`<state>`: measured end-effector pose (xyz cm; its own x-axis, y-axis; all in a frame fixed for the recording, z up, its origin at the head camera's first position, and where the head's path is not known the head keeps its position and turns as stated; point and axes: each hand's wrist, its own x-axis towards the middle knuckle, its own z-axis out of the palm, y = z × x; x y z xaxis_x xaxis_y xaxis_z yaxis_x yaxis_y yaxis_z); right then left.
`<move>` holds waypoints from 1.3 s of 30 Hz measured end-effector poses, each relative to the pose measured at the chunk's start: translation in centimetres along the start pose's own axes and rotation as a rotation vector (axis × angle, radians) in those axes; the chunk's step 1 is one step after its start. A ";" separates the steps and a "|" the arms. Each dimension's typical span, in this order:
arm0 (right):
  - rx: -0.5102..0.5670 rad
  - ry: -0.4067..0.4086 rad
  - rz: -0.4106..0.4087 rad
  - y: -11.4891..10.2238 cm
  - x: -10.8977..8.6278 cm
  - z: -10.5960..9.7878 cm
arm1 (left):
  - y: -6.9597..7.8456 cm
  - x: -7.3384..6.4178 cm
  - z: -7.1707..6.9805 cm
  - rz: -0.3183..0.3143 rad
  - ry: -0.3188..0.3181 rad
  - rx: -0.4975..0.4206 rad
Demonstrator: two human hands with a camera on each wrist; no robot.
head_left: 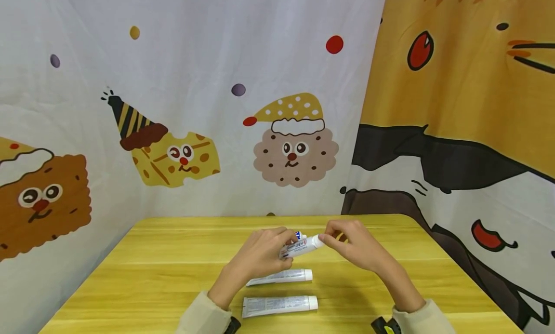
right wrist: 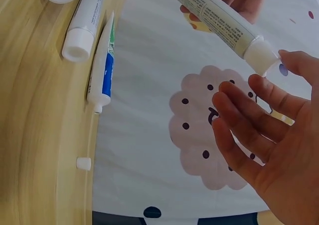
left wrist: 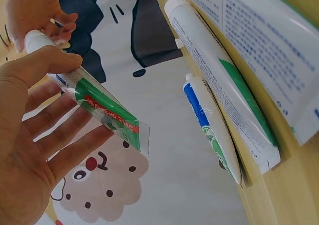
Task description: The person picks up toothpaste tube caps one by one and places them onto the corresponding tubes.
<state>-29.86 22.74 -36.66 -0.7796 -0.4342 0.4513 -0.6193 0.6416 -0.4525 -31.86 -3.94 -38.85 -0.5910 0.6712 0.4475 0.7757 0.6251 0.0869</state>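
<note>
Near tube (head_left: 277,306): lies on the table (head_left: 151,276), its white cap (head_left: 313,302) on, neither hand touching it; looks undone.
Middle tube (head_left: 282,276): lies just beyond, also capped; by that sign, undone too.
Left hand (head_left: 262,249): grasps the held tube (head_left: 300,247), raised above the table.
Right hand (head_left: 357,242): thumb and forefinger pinch the held cap (right wrist: 261,56); how firmly, I cannot tell.
Held cap: on the tube's end, so this one seems only partway done.
Far tube (right wrist: 103,68): on the table, bare nozzle (right wrist: 98,108) showing; its uncapping appears finished.
Loose cap (right wrist: 83,163): on the table, apart from that nozzle; probably its own.
</note>
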 end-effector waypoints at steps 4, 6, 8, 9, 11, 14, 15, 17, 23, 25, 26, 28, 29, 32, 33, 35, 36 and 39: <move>-0.013 -0.001 -0.001 0.1 0.1 0.1 | 0.0 0.0 0.0 -0.006 -0.011 0.008; -0.021 -0.003 0.015 0.1 0.1 0.1 | 0.0 0.1 0.0 -0.010 -0.018 0.010; -0.025 0.004 0.042 0.0 0.0 0.0 | 0.0 0.1 0.0 -0.014 -0.022 0.011; -0.019 0.010 0.054 0.0 0.0 -0.1 | 0.0 0.1 0.0 -0.016 -0.023 0.010; 0.008 0.024 0.062 0.0 -0.2 -0.3 | 0.0 0.1 0.0 -0.018 -0.027 0.007; 0.049 0.029 0.036 -0.1 -0.4 -0.7 | 0.1 0.2 0.0 -0.022 -0.034 0.003; 0.060 0.024 0.018 -0.2 -0.4 -0.8 | 0.1 0.2 -0.1 -0.023 -0.037 0.000; 0.067 0.009 -0.016 -0.3 -0.4 -0.9 | 0.1 0.2 -0.1 -0.028 -0.043 -0.008; 0.035 -0.027 -0.033 -0.3 -0.2 -1.0 | 0.1 0.1 -0.2 -0.028 -0.040 -0.013; 0.023 -0.034 -0.014 -0.3 -0.1 -0.9 | 0.2 0.1 -0.2 -0.026 -0.040 -0.001; 0.016 -0.036 -0.007 -0.3 -0.1 -0.9 | 0.2 0.1 -0.2 -0.025 -0.039 0.004; 0.001 -0.034 -0.005 -0.1 0.0 -0.8 | 0.2 0.1 -0.1 -0.023 -0.039 0.013; -0.007 -0.030 -0.005 -0.1 0.0 -0.7 | 0.2 0.1 -0.1 -0.020 -0.037 0.014; -0.033 -0.008 -0.017 0.0 0.1 -0.6 | 0.2 0.1 0.0 -0.012 -0.028 0.012; -0.038 -0.003 -0.016 0.0 0.1 -0.6 | 0.2 0.1 0.0 -0.010 -0.024 0.010; -0.035 0.009 -0.003 -0.1 0.0 -0.7 | 0.1 0.2 0.0 -0.006 -0.019 0.006; -0.032 0.014 0.004 -0.1 0.0 -0.7 | 0.1 0.2 0.0 -0.007 -0.019 0.006; -0.010 0.015 0.022 -0.2 -0.1 -0.9 | 0.1 0.2 0.0 -0.015 -0.026 -0.004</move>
<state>-29.61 23.20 -35.96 -0.7915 -0.4101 0.4532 -0.6010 0.6571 -0.4550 -31.91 -3.76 -38.80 -0.6081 0.6720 0.4227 0.7676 0.6336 0.0970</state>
